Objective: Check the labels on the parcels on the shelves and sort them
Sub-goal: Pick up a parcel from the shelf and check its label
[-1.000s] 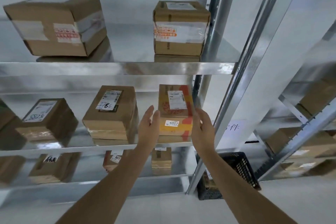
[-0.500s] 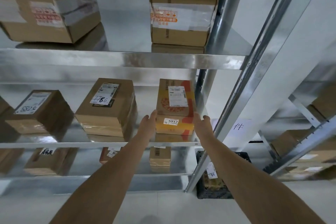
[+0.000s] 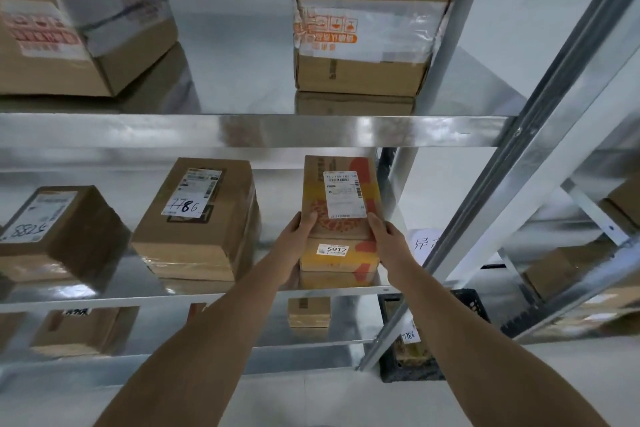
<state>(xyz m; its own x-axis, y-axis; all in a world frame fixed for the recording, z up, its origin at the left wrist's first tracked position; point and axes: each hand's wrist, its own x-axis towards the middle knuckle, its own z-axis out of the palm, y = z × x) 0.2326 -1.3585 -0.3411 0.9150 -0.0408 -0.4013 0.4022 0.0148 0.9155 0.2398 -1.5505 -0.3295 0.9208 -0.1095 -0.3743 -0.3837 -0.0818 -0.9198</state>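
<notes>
A yellow-and-orange parcel (image 3: 341, 225) stands at the right end of the middle shelf (image 3: 242, 293), with a white shipping label on top and a small tag reading 5917 on its front. My left hand (image 3: 298, 236) grips its left side, thumb on the top face. My right hand (image 3: 386, 236) grips its right side the same way. Left of it sits a brown parcel marked 7786 (image 3: 199, 218), and further left another brown parcel marked 8825 (image 3: 52, 229).
The upper shelf (image 3: 277, 128) carries a taped box (image 3: 367, 24) at right and a large box (image 3: 76, 17) at left. Small boxes sit on the lower shelf (image 3: 308, 312). A black crate (image 3: 415, 350) with a 7786 tag stands on the floor beside the rack's upright (image 3: 485, 204).
Both hands reached forward from in front of the shelf and closed on the sides of the yellow parcel. The view moved closer to the rack.
</notes>
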